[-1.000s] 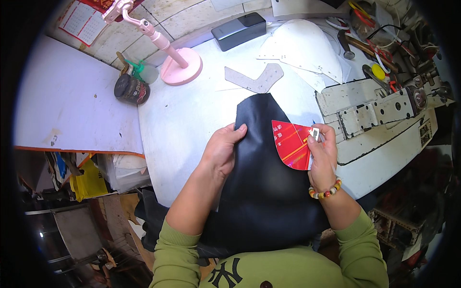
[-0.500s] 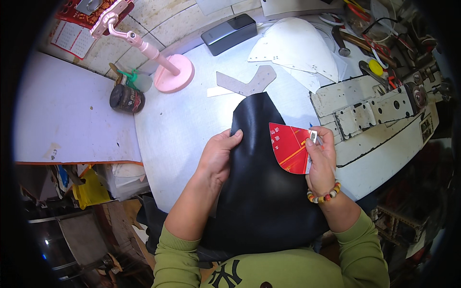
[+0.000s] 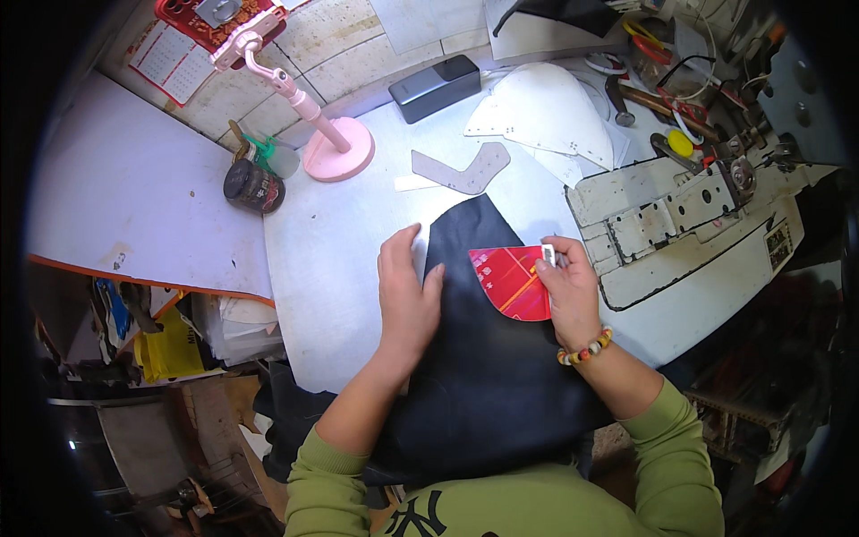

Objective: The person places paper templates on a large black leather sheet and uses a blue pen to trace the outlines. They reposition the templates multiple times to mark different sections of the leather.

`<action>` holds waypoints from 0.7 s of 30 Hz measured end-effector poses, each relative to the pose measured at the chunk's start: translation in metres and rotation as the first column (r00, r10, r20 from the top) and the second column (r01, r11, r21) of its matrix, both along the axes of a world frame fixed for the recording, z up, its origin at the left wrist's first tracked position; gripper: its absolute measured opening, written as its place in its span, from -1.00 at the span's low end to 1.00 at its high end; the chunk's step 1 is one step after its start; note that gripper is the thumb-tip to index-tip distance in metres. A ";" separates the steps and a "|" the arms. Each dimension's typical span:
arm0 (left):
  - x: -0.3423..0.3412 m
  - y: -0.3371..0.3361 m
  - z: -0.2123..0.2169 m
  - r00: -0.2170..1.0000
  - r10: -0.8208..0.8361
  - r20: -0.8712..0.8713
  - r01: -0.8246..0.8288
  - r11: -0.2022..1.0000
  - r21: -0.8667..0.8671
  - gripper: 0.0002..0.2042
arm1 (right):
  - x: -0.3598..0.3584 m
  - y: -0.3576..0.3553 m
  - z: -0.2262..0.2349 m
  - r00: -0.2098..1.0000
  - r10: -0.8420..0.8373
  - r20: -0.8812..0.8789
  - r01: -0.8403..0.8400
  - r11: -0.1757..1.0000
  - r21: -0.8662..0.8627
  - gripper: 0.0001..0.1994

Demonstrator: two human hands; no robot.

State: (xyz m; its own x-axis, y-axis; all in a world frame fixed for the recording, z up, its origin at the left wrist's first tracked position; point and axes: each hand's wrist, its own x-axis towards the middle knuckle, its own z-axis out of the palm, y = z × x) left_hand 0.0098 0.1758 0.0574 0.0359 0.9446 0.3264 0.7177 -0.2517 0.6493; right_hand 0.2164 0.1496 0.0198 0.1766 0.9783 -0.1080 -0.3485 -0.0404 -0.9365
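Note:
A large sheet of smooth black leather (image 3: 483,376) runs from my lap up onto the white table. Beside its left edge is my left hand (image 3: 407,291), fingers raised and thumb apart, with nothing gripped. My right hand (image 3: 574,291) pinches a red card piece (image 3: 508,286) by its right side. The card has one rounded edge and lies over the upper part of the leather. A small white item also shows at the right fingertips, too small to make out. On my right wrist is a beaded bracelet (image 3: 586,347).
Beyond the leather lies a grey angled pattern piece (image 3: 465,170). Behind it are white card patterns (image 3: 550,116) and a black box (image 3: 435,88). A pink stand (image 3: 340,150) and a dark jar (image 3: 253,186) stand left. A sewing machine bed (image 3: 671,233) occupies the right, with a hammer (image 3: 619,100) behind.
My left hand has let go of the leather's edge, its fingers now spread. The red card, still in my right hand, has moved left over the leather. The view has shifted slightly.

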 end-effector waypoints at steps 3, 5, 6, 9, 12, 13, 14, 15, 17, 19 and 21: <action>0.010 -0.022 0.007 0.970 -0.177 -0.167 0.199 0.972 0.128 -0.52 | -0.008 0.022 0.002 0.986 0.032 0.164 -0.032 0.999 -0.006 -0.73; 0.021 -0.031 0.006 0.938 -0.294 -0.185 0.315 0.944 0.095 -0.49 | -0.018 0.041 0.002 0.961 0.068 0.270 -0.059 0.997 -0.039 -0.71; 0.026 -0.033 0.004 0.927 -0.314 -0.205 0.333 0.941 0.062 -0.46 | -0.023 0.050 0.002 0.880 0.032 0.474 -0.067 0.996 0.056 -0.67; 0.032 -0.026 -0.008 0.923 -0.256 -0.289 0.274 0.962 0.021 -0.37 | -0.032 0.068 0.004 0.691 0.004 0.723 -0.165 0.974 0.153 -0.63; 0.031 -0.014 -0.022 0.909 -0.210 -0.359 0.250 0.966 0.069 -0.41 | -0.030 0.069 0.010 0.632 0.030 0.774 -0.214 0.967 0.138 -0.62; 0.031 -0.010 -0.026 0.904 -0.194 -0.382 0.251 0.962 0.105 -0.44 | -0.027 0.065 0.012 0.639 0.050 0.767 -0.211 0.971 0.113 -0.62; 0.031 -0.009 -0.029 0.899 -0.177 -0.402 0.251 0.958 0.141 -0.46 | -0.023 0.059 0.014 0.645 0.070 0.761 -0.208 0.974 0.087 -0.62; 0.031 -0.009 -0.031 0.899 -0.168 -0.404 0.248 0.956 0.155 -0.48 | -0.018 0.051 0.015 0.645 0.036 0.763 -0.217 0.966 0.138 -0.64; 0.031 -0.009 -0.033 0.904 -0.146 -0.402 0.238 0.953 0.189 -0.52 | -0.013 0.038 0.016 0.663 0.039 0.748 -0.194 0.973 0.121 -0.65; 0.033 -0.008 -0.033 0.909 -0.135 -0.395 0.229 0.952 0.202 -0.52 | -0.012 0.028 0.015 0.677 0.003 0.736 -0.162 0.976 0.145 -0.69; 0.035 -0.006 -0.032 0.913 -0.123 -0.390 0.217 0.954 0.206 -0.52 | -0.012 0.029 0.012 0.689 -0.012 0.724 -0.137 0.980 0.147 -0.70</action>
State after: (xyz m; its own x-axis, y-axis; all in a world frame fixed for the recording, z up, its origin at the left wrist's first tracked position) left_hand 0.0446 0.1699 0.0257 0.3507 0.8081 0.4733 0.8255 -0.5054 0.2512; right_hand 0.2044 0.1786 0.0322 0.0646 0.9779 0.1990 0.4317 0.1524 -0.8890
